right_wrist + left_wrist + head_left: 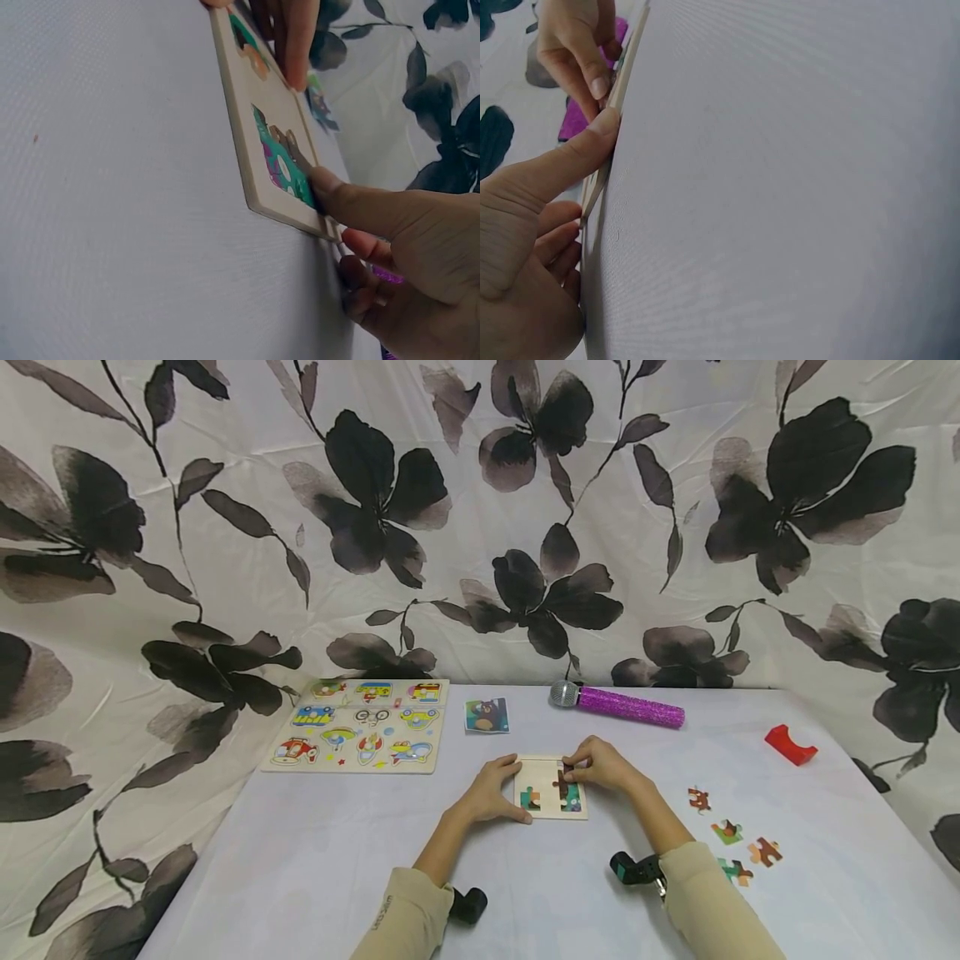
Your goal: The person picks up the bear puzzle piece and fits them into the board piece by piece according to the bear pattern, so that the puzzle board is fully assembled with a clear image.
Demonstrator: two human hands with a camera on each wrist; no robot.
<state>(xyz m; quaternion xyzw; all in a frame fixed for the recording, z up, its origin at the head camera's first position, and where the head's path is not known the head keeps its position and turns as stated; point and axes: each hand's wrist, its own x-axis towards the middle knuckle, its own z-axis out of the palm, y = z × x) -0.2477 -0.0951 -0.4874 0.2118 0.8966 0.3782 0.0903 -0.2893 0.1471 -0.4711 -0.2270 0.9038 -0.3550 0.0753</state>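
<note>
A small wooden puzzle board [537, 781] lies on the table between the two hands. My left hand [491, 791] grips its left side, thumb at the near corner and fingers at the far one. At the board's upper right, my right hand [603, 766] holds a dark brown puzzle piece [564, 767] with thumb and fingertips. In the right wrist view its thumb covers part of the piece, while other fingers curl beyond the board's edge. Teal and brown pieces [572, 797] fill the lower right of the board. One more piece [529, 798] sits at its lower left.
Several loose puzzle pieces [726, 832] lie to the right, near the right forearm. A red curved block [791, 745] is farther right. Behind the board are a purple glittery microphone [630, 706] and a bear picture card [487, 716]. A vehicle puzzle board [386, 737] lies back left.
</note>
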